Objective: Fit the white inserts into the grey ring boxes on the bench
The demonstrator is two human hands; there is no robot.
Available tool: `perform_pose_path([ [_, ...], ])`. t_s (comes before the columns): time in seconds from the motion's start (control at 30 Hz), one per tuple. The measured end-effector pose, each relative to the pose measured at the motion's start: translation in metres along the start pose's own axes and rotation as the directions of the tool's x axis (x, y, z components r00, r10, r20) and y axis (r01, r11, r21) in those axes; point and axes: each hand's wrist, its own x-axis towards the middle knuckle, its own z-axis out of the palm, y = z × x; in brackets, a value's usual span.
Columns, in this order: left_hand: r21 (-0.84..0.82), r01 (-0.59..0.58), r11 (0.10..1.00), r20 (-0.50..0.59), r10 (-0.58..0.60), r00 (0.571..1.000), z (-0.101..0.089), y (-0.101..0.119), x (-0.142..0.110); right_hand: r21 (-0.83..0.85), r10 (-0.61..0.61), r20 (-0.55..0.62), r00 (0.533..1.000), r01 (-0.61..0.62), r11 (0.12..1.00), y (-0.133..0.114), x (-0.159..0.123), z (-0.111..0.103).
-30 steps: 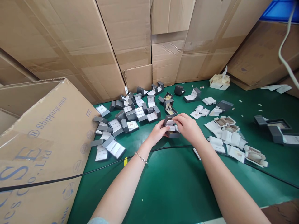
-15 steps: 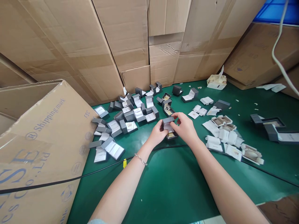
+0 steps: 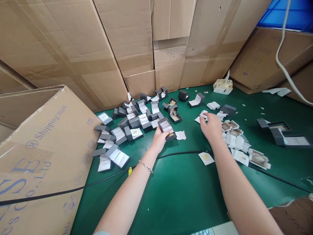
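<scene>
My left hand (image 3: 160, 139) grips a small dark grey jewellery box (image 3: 167, 128) with its lid up. The box has a white lining, and something gold-coloured shows inside. A small white paper piece (image 3: 181, 135) lies just right of it. My right hand (image 3: 212, 128) is over the white inserts on the right, its thumb and forefinger apart beside a white insert (image 3: 203, 113). Whether they touch it is hard to see. Nearer me lies a white square pad (image 3: 206, 158) with a yellowish mark. Another opened box (image 3: 175, 116) stands behind my left hand.
Several grey boxes (image 3: 119, 133) crowd the left of the green table (image 3: 171, 192). White inserts (image 3: 238, 142) pile up on the right. A black cable (image 3: 105, 178) crosses the table. Cardboard cartons (image 3: 44, 140) stand left and behind; a tissue pack (image 3: 223, 86) sits at the back.
My right hand has left the box and moved right to the white inserts. My left hand has shifted slightly left with the box, now tilted. A paper piece and a square pad now lie on the table.
</scene>
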Motion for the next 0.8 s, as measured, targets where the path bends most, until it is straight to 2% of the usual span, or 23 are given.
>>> perform_pose_path([
  [0.07,-0.063,0.031,0.998,-0.012,-0.032,0.999,0.001,0.003,-0.002,-0.099,0.053,0.069,0.996,-0.046,0.994,0.013,0.002,0.003],
  [0.17,-0.104,0.056,0.993,-0.022,-0.059,0.998,0.001,0.004,-0.003,-0.209,0.148,0.153,0.977,-0.115,0.971,0.017,-0.002,0.006],
  [0.33,-0.121,0.059,0.991,0.007,-0.059,0.998,-0.002,0.003,-0.002,-0.307,0.211,0.094,0.973,-0.173,0.936,0.009,-0.007,0.002],
  [0.5,-0.075,0.038,0.996,0.086,-0.032,0.996,-0.003,0.003,-0.003,-0.298,0.198,0.029,0.980,-0.181,0.937,0.012,-0.005,0.001],
  [0.6,-0.055,0.013,0.998,0.108,-0.007,0.994,-0.004,0.000,-0.001,-0.295,0.165,0.080,0.983,-0.135,0.946,0.018,-0.003,0.003],
  [0.7,-0.004,-0.036,0.999,0.093,0.036,0.995,-0.004,-0.005,0.002,-0.285,0.182,0.125,0.975,-0.140,0.948,0.019,-0.002,0.001],
  [0.8,0.102,-0.090,0.991,0.042,0.087,0.995,-0.005,-0.011,0.004,-0.199,0.152,0.042,0.987,-0.141,0.970,0.015,-0.001,-0.006],
])
